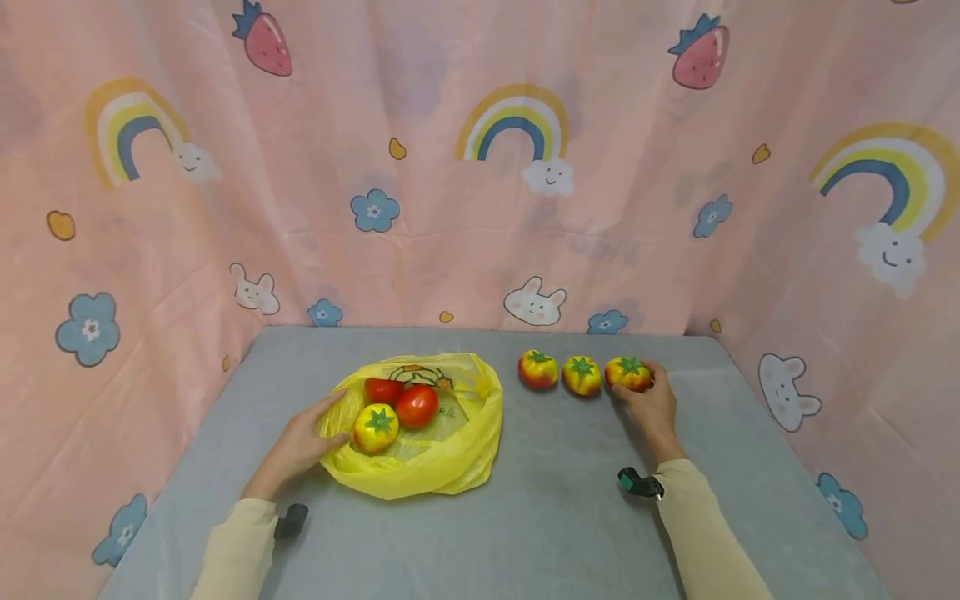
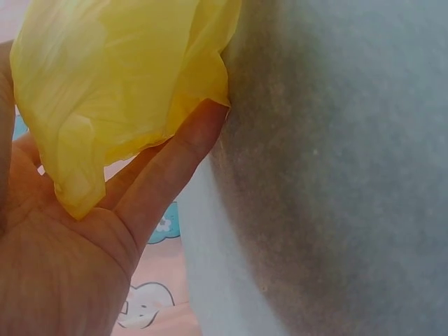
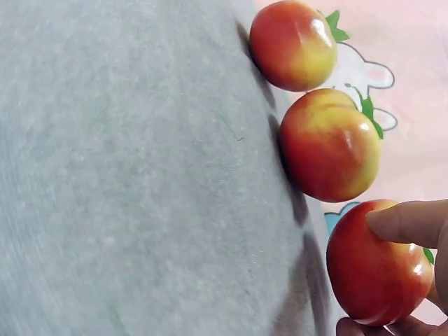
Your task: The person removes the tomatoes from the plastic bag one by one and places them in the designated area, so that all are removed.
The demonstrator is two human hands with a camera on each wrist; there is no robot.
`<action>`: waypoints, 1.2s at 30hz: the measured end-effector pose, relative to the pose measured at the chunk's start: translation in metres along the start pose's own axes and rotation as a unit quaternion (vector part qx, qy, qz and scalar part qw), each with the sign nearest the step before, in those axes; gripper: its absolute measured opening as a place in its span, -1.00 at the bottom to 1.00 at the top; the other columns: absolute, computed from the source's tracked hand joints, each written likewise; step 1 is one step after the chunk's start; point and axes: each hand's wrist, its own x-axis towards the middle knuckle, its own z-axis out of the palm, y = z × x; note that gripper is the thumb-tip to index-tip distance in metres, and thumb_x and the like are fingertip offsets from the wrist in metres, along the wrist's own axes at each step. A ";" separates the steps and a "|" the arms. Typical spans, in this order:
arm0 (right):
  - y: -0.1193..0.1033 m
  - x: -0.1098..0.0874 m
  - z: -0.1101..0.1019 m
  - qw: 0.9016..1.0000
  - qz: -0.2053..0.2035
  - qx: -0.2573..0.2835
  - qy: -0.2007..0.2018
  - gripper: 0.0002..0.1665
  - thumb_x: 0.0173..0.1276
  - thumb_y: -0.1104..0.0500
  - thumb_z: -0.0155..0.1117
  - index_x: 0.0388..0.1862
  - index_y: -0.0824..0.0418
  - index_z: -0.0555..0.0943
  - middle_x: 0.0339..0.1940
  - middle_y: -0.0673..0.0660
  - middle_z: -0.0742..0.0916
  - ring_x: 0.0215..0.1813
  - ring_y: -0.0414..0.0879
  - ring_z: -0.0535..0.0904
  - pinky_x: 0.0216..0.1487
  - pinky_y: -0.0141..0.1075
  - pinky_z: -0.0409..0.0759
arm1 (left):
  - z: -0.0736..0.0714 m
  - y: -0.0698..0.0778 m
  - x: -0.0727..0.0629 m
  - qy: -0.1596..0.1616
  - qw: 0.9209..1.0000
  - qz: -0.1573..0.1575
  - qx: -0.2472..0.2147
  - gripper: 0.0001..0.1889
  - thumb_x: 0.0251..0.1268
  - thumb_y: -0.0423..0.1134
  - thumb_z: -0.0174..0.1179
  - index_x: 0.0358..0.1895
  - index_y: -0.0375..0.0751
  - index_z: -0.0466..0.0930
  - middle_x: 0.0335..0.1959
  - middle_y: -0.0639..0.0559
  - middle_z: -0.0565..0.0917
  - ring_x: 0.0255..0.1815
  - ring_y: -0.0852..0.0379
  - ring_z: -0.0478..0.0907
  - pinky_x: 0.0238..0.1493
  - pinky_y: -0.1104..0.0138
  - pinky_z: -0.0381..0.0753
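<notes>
A yellow plastic bag (image 1: 457,467) lies with its mouth spread wide on the table. Inside it are a yellow tomato (image 1: 376,428) with a green star-shaped top and two red tomatoes (image 1: 417,407), one partly covered by the bag. My left hand (image 1: 303,442) is at the bag's left rim, fingers fairly straight against the plastic, thumb apart from them. At the right, my right hand (image 1: 651,408) grips a red-and-yellow tomato (image 3: 374,269) between thumb and fingers. Beside it, in a row, sit a second such tomato (image 3: 329,147) and a third tomato (image 3: 290,45).
The grey table (image 1: 555,517) ends at a pink printed curtain (image 1: 450,275) behind and on both sides. A strip of table separates the bag from the tomato row. Each wrist carries a small dark camera.
</notes>
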 end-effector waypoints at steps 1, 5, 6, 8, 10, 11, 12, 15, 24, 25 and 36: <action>0.001 0.000 0.001 1.000 0.003 0.001 0.001 -0.12 0.31 0.24 0.33 0.52 0.24 0.14 0.50 0.40 0.30 0.49 0.28 0.23 0.55 0.12 0.16 | 0.000 0.000 0.000 0.001 1.000 0.000 0.000 -0.23 0.23 -0.24 0.28 0.51 -0.16 0.18 0.49 -0.38 0.24 0.49 -0.42 0.15 0.46 -0.28 0.11; 0.004 0.001 0.005 1.000 0.008 0.000 0.004 -0.13 0.30 0.26 0.32 0.51 0.25 0.15 0.50 0.40 0.31 0.49 0.29 0.23 0.55 0.12 0.16 | 0.000 0.000 0.000 0.001 1.000 0.000 0.004 -0.23 0.24 -0.23 0.28 0.52 -0.15 0.18 0.49 -0.38 0.24 0.48 -0.42 0.15 0.46 -0.28 0.11; 0.005 0.001 0.006 1.000 0.008 0.000 0.005 -0.14 0.30 0.25 0.33 0.51 0.25 0.16 0.50 0.40 0.32 0.49 0.29 0.23 0.55 0.11 0.15 | 0.000 -0.001 0.000 0.000 1.000 -0.002 0.002 -0.23 0.24 -0.23 0.28 0.52 -0.14 0.18 0.49 -0.37 0.24 0.49 -0.41 0.15 0.46 -0.27 0.11; 0.006 0.002 0.008 1.000 0.006 0.000 0.007 -0.13 0.29 0.25 0.33 0.51 0.25 0.16 0.50 0.40 0.32 0.49 0.29 0.23 0.55 0.11 0.15 | 0.000 0.000 0.000 0.000 1.000 -0.003 0.002 -0.23 0.25 -0.22 0.28 0.52 -0.14 0.17 0.50 -0.37 0.23 0.49 -0.41 0.14 0.46 -0.28 0.11; 0.006 0.002 0.009 1.000 0.006 0.001 0.009 -0.12 0.28 0.25 0.33 0.51 0.24 0.16 0.50 0.40 0.31 0.48 0.30 0.23 0.55 0.12 0.14 | 0.000 0.000 0.001 -0.002 1.000 -0.003 0.002 -0.23 0.25 -0.22 0.27 0.52 -0.14 0.17 0.50 -0.37 0.22 0.49 -0.41 0.14 0.46 -0.28 0.10; 0.006 0.003 0.010 1.000 0.006 0.002 0.010 -0.12 0.28 0.25 0.33 0.51 0.24 0.16 0.50 0.40 0.31 0.48 0.30 0.23 0.55 0.12 0.14 | 0.000 0.000 0.001 -0.002 1.000 -0.004 0.001 -0.23 0.25 -0.22 0.28 0.52 -0.14 0.17 0.50 -0.37 0.22 0.49 -0.41 0.14 0.46 -0.28 0.10; 0.006 0.002 0.009 1.000 0.006 0.004 0.011 -0.12 0.28 0.25 0.33 0.51 0.24 0.16 0.50 0.40 0.31 0.48 0.30 0.23 0.55 0.12 0.14 | 0.000 0.000 0.001 -0.002 1.000 -0.005 0.001 -0.23 0.25 -0.22 0.28 0.52 -0.14 0.17 0.50 -0.37 0.23 0.50 -0.41 0.14 0.46 -0.28 0.10; 0.006 0.002 0.009 1.000 0.005 0.001 0.009 -0.10 0.29 0.25 0.33 0.53 0.23 0.13 0.51 0.39 0.29 0.49 0.30 0.22 0.56 0.13 0.13 | 0.000 0.000 0.000 -0.001 1.000 -0.006 0.001 -0.22 0.24 -0.22 0.28 0.52 -0.14 0.17 0.50 -0.36 0.23 0.49 -0.41 0.14 0.46 -0.27 0.10; 0.002 -0.001 0.001 1.000 0.013 0.015 -0.010 -0.08 0.34 0.22 0.30 0.57 0.19 0.05 0.58 0.32 0.20 0.55 0.26 0.14 0.58 0.10 0.10 | 0.000 0.000 -0.001 -0.001 1.000 -0.006 0.001 -0.23 0.24 -0.24 0.28 0.52 -0.16 0.17 0.49 -0.38 0.24 0.49 -0.41 0.15 0.46 -0.28 0.11; 0.001 -0.002 -0.001 1.000 0.013 0.023 -0.011 -0.09 0.35 0.22 0.28 0.57 0.19 0.05 0.60 0.30 0.18 0.57 0.25 0.12 0.58 0.09 0.10 | 0.000 0.001 -0.001 0.000 1.000 -0.006 0.001 -0.23 0.24 -0.24 0.28 0.52 -0.16 0.17 0.49 -0.38 0.24 0.49 -0.41 0.15 0.46 -0.28 0.11; -0.032 -0.019 -0.021 0.997 -0.040 0.067 0.024 -0.14 0.37 0.14 0.28 0.56 0.14 0.11 0.59 0.26 0.22 0.60 0.15 0.12 0.60 0.01 0.09 | -0.002 0.002 -0.002 -0.002 1.000 -0.013 -0.002 -0.22 0.24 -0.22 0.29 0.52 -0.12 0.17 0.50 -0.36 0.22 0.50 -0.40 0.13 0.46 -0.28 0.10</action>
